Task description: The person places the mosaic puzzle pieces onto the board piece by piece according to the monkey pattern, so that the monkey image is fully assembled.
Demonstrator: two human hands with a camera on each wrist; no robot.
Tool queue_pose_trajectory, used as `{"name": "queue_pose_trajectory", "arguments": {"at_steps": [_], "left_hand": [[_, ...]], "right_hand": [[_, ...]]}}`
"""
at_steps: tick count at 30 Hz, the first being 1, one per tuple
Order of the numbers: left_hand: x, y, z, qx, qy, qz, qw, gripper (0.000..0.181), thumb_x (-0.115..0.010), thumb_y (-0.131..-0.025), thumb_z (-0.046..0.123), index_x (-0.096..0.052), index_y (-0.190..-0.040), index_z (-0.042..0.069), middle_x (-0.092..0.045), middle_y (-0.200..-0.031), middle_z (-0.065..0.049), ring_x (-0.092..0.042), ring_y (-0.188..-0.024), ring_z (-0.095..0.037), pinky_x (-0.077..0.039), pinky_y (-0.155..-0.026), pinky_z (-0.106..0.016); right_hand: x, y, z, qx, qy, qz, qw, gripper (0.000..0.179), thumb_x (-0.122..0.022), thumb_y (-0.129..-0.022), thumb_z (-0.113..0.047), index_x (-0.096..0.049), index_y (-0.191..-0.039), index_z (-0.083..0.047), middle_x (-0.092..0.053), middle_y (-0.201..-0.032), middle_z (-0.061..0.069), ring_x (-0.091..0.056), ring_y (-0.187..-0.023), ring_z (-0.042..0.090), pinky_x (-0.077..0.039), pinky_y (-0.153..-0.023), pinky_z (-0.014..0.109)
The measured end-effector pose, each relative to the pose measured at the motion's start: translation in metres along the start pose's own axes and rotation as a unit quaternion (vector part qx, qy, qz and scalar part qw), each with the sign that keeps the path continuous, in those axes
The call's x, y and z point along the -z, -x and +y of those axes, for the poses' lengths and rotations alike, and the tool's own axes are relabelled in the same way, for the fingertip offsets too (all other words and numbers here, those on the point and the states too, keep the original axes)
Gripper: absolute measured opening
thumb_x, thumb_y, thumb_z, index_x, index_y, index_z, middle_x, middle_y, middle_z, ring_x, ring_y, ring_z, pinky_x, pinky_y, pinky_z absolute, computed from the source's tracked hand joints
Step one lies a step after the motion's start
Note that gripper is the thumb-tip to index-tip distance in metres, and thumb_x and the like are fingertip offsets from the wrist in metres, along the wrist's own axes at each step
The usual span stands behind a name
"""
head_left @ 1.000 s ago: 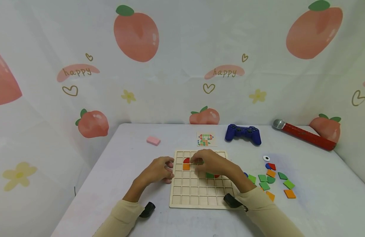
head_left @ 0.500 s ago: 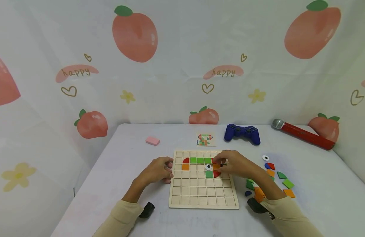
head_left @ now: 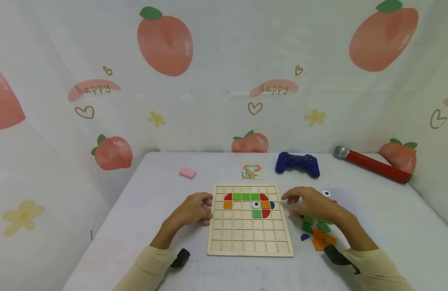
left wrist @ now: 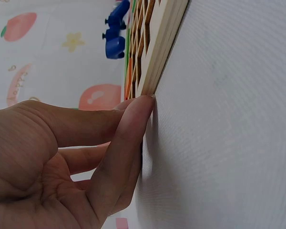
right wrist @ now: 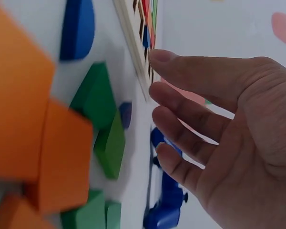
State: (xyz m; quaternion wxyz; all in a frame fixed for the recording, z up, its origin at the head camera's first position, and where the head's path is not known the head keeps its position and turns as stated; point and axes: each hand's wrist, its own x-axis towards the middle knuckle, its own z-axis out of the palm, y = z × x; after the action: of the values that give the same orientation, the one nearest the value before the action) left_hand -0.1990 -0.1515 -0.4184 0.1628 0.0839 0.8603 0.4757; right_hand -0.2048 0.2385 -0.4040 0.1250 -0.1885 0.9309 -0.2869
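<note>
My left hand (head_left: 193,208) touches the left edge of a wooden grid board (head_left: 238,234); in the left wrist view its fingertips (left wrist: 140,107) rest against the rim. On the board lie a row of green squares (head_left: 246,197) between red quarter-rounds (head_left: 264,197), orange squares (head_left: 228,205), a round eye tile (head_left: 255,205) and another green square (head_left: 257,214). A blue half-round (head_left: 272,205) lies at the row's right end. Just right of the board hovers my right hand (head_left: 307,202), fingers loosely bent and nothing between them.
Loose orange tiles (head_left: 318,244), green tiles (head_left: 307,227) and a blue half-round lie under and beside the right forearm. Behind the board are a picture card (head_left: 252,171), a blue game controller (head_left: 297,164), a pink block (head_left: 187,173) and a red microphone (head_left: 376,166).
My right hand has moved right, from over the green row to off the board's right edge, uncovering the tiles and the blue half-round. The left hand has stayed in place.
</note>
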Motion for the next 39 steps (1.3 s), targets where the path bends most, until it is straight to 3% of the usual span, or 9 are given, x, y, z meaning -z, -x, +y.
{"name": "queue_pose_trajectory", "arguments": {"at_steps": [9, 16, 23, 30, 39], "left_hand": [[-0.001, 0.0, 0.0, -0.001, 0.0, 0.002, 1.0, 0.063, -0.075, -0.086, -0.012, -0.054, -0.145, -0.011, -0.063, -0.117, -0.014, -0.066, -0.083, -0.017, -0.066, -0.067, -0.032], [-0.001, 0.0, 0.001, 0.003, 0.003, 0.0, 1.0, 0.063, -0.075, -0.086, -0.012, -0.054, -0.145, -0.01, -0.062, -0.116, -0.013, -0.066, -0.08, -0.017, -0.066, -0.067, -0.032], [-0.001, 0.0, 0.002, 0.0, -0.002, 0.0, 1.0, 0.062, -0.075, -0.086, -0.012, -0.055, -0.144, -0.011, -0.063, -0.115, -0.013, -0.066, -0.079, -0.016, -0.066, -0.066, -0.032], [0.0, 0.001, 0.003, -0.002, -0.011, 0.004, 0.9999, 0.062, -0.076, -0.085, -0.012, -0.055, -0.143, -0.011, -0.063, -0.114, -0.013, -0.065, -0.078, -0.016, -0.065, -0.066, -0.031], [0.001, -0.001, 0.001, -0.005, -0.006, 0.0, 1.0, 0.062, -0.076, -0.085, -0.012, -0.055, -0.144, -0.011, -0.063, -0.116, -0.013, -0.066, -0.079, -0.016, -0.065, -0.066, -0.031]], "right_hand": [[0.007, 0.009, 0.009, -0.032, -0.01, -0.029, 0.999, 0.048, -0.088, -0.083, -0.013, -0.073, -0.129, -0.01, -0.071, -0.107, -0.001, -0.062, -0.1, 0.021, -0.06, -0.097, 0.052], [0.009, 0.011, 0.017, -0.05, -0.008, -0.032, 0.9982, 0.043, -0.088, -0.083, -0.013, -0.074, -0.124, -0.012, -0.068, -0.101, 0.0, -0.06, -0.092, 0.02, -0.061, -0.087, 0.041], [0.011, 0.013, 0.022, -0.052, -0.007, -0.019, 0.9985, 0.035, -0.084, -0.088, -0.012, -0.075, -0.121, -0.009, -0.064, -0.091, 0.002, -0.057, -0.083, 0.02, -0.056, -0.075, 0.033], [0.012, 0.012, 0.023, -0.05, -0.006, -0.005, 0.9987, 0.035, -0.077, -0.089, -0.002, -0.074, -0.123, -0.007, -0.068, -0.095, 0.001, -0.06, -0.088, 0.019, -0.061, -0.082, 0.036], [0.011, 0.011, 0.023, -0.07, -0.01, -0.015, 0.9974, 0.042, -0.089, -0.085, -0.024, -0.074, -0.121, -0.007, -0.067, -0.092, 0.002, -0.059, -0.084, 0.02, -0.057, -0.077, 0.035]]}}
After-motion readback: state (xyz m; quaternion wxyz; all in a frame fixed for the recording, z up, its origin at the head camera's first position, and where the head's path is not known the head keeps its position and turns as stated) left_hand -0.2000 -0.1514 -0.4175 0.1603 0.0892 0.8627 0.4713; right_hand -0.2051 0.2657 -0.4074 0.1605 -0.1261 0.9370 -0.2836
